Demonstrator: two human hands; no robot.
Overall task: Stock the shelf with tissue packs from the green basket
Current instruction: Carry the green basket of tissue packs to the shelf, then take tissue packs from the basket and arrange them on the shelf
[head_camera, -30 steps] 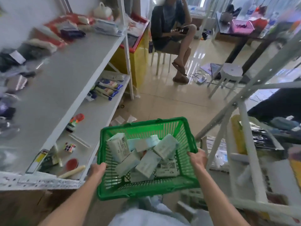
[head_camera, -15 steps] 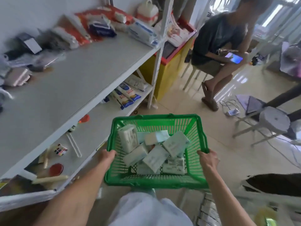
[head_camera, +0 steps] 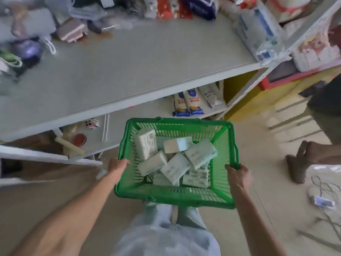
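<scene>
The shelf (head_camera: 138, 67) fills the upper left of my view. Its top board has a wide bare stretch in the middle, with goods piled along the back and at the right end. A lower board sits under it.

I hold the basket (head_camera: 171, 196) in front of me, off the floor, just beside the shelf's front edge but not touching it. It is open-lattice plastic, which I judge stiff enough to carry by the rim, though it may flex a little. With this load it should be light.

The packs (head_camera: 175, 167) all lie loose in the basket, tumbled at angles, and 1 (head_camera: 145, 143) leans upright against the far left corner. They look soft and film-wrapped, so I expect them to be light, squashy and a bit slick. I would pinch each across its short sides, top one first. They should not be damaged if dropped.

My left hand (head_camera: 118, 164) clasps the left rim with the arm reaching forward. My right hand (head_camera: 236, 172) is curled over the right rim. Both grip the basket, so 1 must let go before any pack can be picked.
</scene>
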